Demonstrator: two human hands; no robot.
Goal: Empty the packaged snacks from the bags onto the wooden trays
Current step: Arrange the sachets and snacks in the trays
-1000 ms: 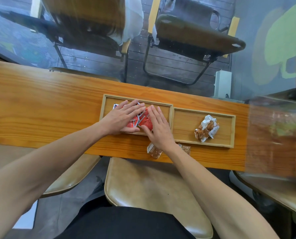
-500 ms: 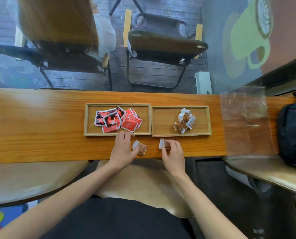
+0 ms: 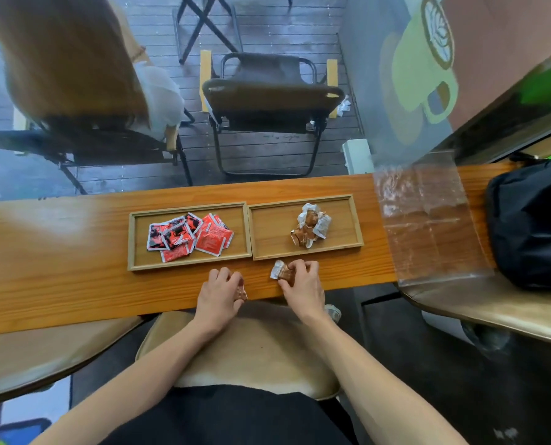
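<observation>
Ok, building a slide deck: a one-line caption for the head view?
Each hand, left and right, holds a brown snack beside two trays of snacks.

2 wooden trays, 2 clear bags. 2 loose brown snacks outside trays. Red packet count unclear, overlapping.

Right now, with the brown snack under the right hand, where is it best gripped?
Pinch the brown snack across its body, just behind the crimped white end that pokes out up and left. Come from above and the near side, as the right hand does; it lies flat on the counter, offering only thin edges.
</observation>
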